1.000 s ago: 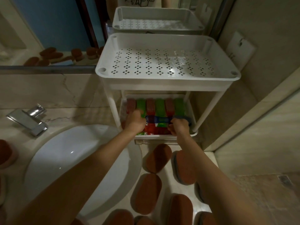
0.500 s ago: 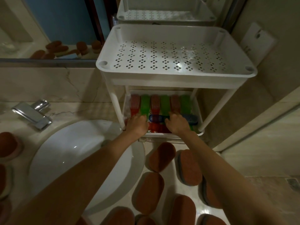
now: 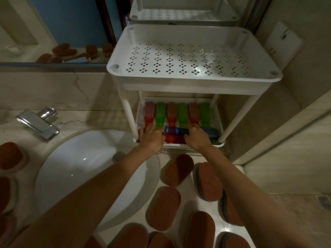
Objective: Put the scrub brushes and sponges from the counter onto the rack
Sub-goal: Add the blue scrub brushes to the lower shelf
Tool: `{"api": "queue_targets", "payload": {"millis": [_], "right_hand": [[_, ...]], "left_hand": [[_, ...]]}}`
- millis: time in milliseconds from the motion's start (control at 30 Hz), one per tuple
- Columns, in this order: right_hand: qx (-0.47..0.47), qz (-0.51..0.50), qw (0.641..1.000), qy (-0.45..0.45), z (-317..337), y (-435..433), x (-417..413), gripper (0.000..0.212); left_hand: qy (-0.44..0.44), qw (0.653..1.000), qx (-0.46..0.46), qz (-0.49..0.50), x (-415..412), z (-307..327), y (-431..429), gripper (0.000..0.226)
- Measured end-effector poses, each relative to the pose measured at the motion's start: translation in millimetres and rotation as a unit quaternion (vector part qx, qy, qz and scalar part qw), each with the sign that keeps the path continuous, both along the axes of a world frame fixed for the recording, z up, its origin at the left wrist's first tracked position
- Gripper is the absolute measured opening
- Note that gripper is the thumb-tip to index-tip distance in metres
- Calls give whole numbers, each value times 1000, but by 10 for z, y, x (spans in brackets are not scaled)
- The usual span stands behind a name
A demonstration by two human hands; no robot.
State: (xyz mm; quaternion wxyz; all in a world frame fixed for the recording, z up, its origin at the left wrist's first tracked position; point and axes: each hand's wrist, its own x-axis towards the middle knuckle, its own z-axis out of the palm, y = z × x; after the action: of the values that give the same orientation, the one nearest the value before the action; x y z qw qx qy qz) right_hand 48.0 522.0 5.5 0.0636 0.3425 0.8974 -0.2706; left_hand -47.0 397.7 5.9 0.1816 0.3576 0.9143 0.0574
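Observation:
The white two-tier rack point(image 3: 195, 85) stands on the counter by the wall, and its perforated top tray is bare. In its lower tray a row of red brushes point(image 3: 149, 113) and green brushes point(image 3: 160, 114) lies side by side. A blue brush point(image 3: 174, 131) lies crosswise over their handles at the front. My right hand point(image 3: 197, 139) is closed over the blue brush's middle. My left hand point(image 3: 151, 138) rests on the handles at the tray's front left, just beside the blue brush's end, with its fingertips hidden. Several brown oval sponges point(image 3: 179, 170) lie on the counter below the rack.
A white sink basin point(image 3: 80, 176) fills the left middle, with a chrome faucet point(image 3: 38, 123) behind it. More brown sponges point(image 3: 9, 155) sit at the far left edge. The mirror point(image 3: 53, 29) lies behind, and a tiled wall with a switch plate point(image 3: 284, 42) closes the right side.
The blue brush has come down across the front of the lower tray. Both hands stay at the tray front, the left a little apart from the brush's end. The view shifted slightly.

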Motion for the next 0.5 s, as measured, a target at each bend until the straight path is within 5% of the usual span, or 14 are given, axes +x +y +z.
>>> {"api": "queue_targets", "payload": {"millis": [300,500], "right_hand": [[24,22,999,14,62,-30,92,34],[66,24,992,108,209,-168,238,26]], "left_hand": [[6,1000,-3,-10,108,54,-53,42],[41,985,162,39,354,222,-157,34]]}}
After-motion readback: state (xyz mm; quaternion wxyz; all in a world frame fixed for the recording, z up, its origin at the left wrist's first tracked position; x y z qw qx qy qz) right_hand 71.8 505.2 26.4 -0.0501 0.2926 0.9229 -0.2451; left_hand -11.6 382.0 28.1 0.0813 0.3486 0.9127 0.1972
